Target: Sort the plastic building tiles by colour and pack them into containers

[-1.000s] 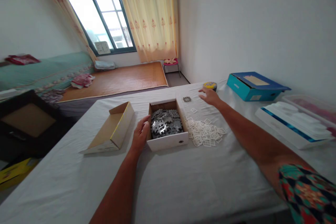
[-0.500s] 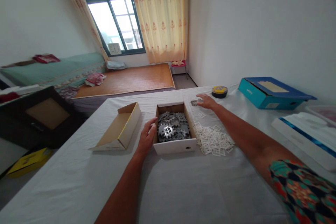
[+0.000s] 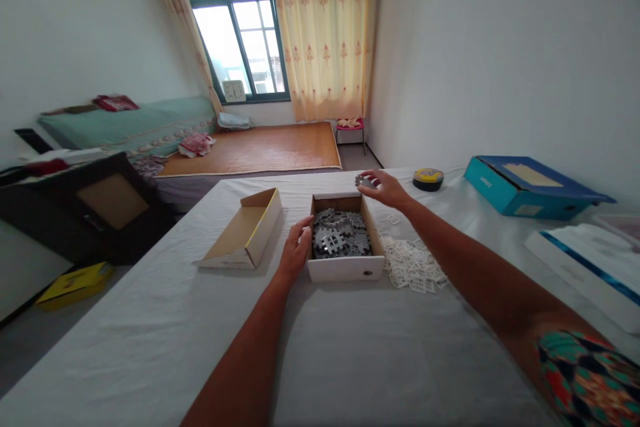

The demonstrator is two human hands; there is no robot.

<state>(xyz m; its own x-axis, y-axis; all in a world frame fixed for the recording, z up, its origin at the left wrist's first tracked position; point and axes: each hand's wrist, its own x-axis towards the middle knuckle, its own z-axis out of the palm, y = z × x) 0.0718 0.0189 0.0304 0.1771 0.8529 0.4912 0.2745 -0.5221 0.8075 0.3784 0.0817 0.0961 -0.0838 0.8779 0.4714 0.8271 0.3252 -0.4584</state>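
Observation:
A white cardboard box (image 3: 345, 269) stands on the cloth-covered table, filled with grey toothed building pieces (image 3: 343, 233); one piece on top has a white window insert (image 3: 331, 241). My left hand (image 3: 296, 250) rests against the box's left wall, its fingers bent over the edge. Just above the far right corner of the box, my right hand (image 3: 383, 188) pinches a grey toothed piece (image 3: 366, 181) between thumb and fingers. To the right of the box lies a heap of small white window-shaped frames (image 3: 413, 263), with a single white frame (image 3: 394, 219) lying apart behind it.
An open box lid (image 3: 245, 237) lies left of the box. Behind my right forearm is a round yellow-and-black tin (image 3: 428, 179). Along the right stand a blue box (image 3: 530, 187) and a white package with a blue stripe (image 3: 585, 273). A bed (image 3: 265, 149) is beyond the table.
My right hand has picked the grey piece up off the table and brought it left, to the box's far corner. My left hand stays at the box. The view has shifted slightly.

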